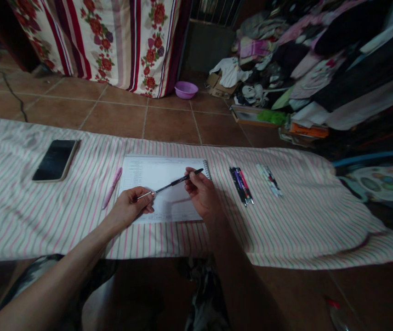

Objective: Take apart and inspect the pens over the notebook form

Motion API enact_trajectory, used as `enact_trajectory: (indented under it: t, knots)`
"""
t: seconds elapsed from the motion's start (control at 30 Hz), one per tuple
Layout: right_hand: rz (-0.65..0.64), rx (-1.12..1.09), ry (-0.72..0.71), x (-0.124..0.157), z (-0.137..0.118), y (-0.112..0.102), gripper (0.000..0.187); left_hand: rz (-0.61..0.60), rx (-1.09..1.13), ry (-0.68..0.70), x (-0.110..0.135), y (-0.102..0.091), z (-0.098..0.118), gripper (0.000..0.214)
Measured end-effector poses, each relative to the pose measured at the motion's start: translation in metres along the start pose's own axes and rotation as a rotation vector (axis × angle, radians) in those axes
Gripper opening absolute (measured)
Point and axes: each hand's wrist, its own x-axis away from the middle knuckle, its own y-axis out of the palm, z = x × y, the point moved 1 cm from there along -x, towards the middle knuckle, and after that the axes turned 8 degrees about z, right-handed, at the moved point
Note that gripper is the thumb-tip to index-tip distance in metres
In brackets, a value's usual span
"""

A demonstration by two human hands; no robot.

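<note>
A black pen [172, 184] is held above a spiral notebook [155, 172] that lies open on a striped cloth [286, 216]. My left hand [129, 209] pinches the pen's silver end. My right hand [201, 193] grips its black end between the fingertips. A pink pen [112, 187] lies on the cloth just left of the notebook. To the right of the notebook lie several dark pens [241, 185] side by side, and further right another small bunch of pens [269, 180].
A dark phone [55, 160] lies face up at the left of the cloth. Beyond are brown floor tiles, a floral bedsheet [113, 41], a purple bowl [185, 89] and a pile of clothes [306, 59] at the right.
</note>
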Motion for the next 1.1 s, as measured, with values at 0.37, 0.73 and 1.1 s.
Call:
enact_trajectory:
  t: [0.37,0.73,1.1]
  knots:
    - [0.004,0.071,-0.013,-0.003,0.003,-0.004,0.026,0.032,0.015,0.039,-0.001,0.000,-0.001,0.034]
    - [-0.001,0.061,0.032,-0.001,0.006,-0.001,0.029,0.053,0.059,0.011,-0.001,0.003,-0.001,0.039]
    - [-0.026,0.204,0.012,0.009,0.013,0.009,0.029,0.030,0.073,0.016,-0.005,0.005,-0.006,0.038]
